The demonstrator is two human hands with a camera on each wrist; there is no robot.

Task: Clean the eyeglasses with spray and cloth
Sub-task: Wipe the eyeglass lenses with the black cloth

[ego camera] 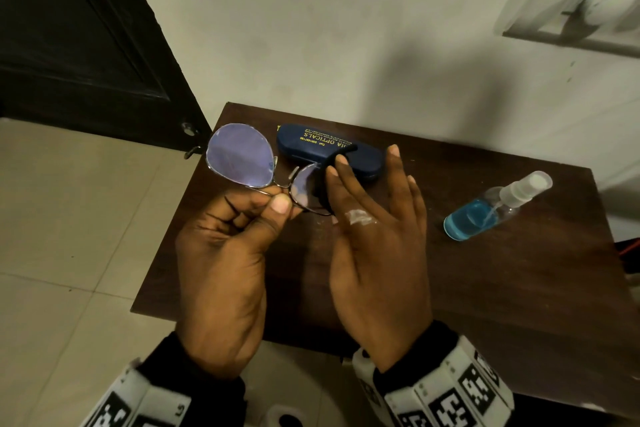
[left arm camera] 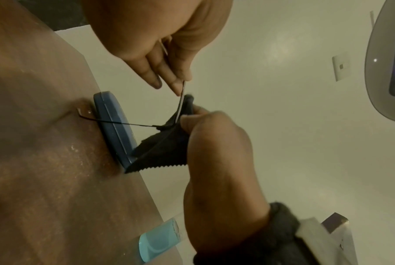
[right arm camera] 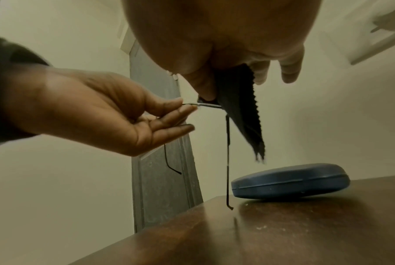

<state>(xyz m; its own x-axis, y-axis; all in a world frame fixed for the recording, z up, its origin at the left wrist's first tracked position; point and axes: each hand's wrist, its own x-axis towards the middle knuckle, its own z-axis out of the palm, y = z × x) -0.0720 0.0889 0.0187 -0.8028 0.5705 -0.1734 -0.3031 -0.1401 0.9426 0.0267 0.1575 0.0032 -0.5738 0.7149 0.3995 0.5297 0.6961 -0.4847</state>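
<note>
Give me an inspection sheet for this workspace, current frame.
Surface: dark wooden table, a few pale specks on it.
Job's things: eyeglasses held above the table; black cloth pinched over one lens; spray bottle lying on its side, blue liquid inside, untouched.
Clutter: closed blue glasses case on the table.
Grippers: left hand pinches the frame near the bridge; right hand pinches the cloth on the lens.
Cables: nothing seen.
Surroundings: pale wall, dark door, tiled floor.
</note>
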